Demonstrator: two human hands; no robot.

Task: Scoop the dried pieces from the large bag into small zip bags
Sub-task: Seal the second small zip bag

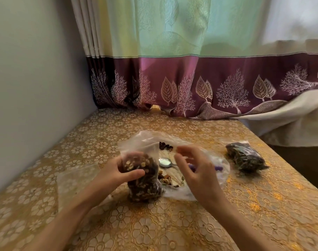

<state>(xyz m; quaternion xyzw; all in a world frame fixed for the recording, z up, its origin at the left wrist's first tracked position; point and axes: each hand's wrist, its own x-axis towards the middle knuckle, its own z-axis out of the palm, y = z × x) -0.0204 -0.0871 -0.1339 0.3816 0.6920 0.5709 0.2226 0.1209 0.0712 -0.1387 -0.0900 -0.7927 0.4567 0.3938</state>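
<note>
Head view. A small zip bag (144,180) stands upright on the counter (190,223), near centre, packed almost full with dark dried pieces (142,189) mixed with pale flakes. The left hand (118,171) grasps this bag near its top, thumb across the front and fingers curled round the back. The large bag (145,140), clear plastic, lies flat just behind and to the right of it; only a few loose pieces are left inside, one cluster at the far side and another beside the small bag. A spoon (165,162) with a metal bowl and purple handle lies in the large bag. The right hand (196,169) hovers over the large bag, released, fingers loosely bent and holding nothing. A second filled bag (245,156) lies on its side to the right, well apart from the others. An empty clear bag (75,180) lies flat to the left, under the left forearm.

The counter carries a gold cloth with a floral pattern. A grey wall (37,87) stands at the left. A curtain (172,69), green above and purple below with leaf and tree prints, hangs at the far edge.

The right hand is motion-blurred and covers most of the spoon handle. Whether the small bag's zip is closed cannot be told.
</note>
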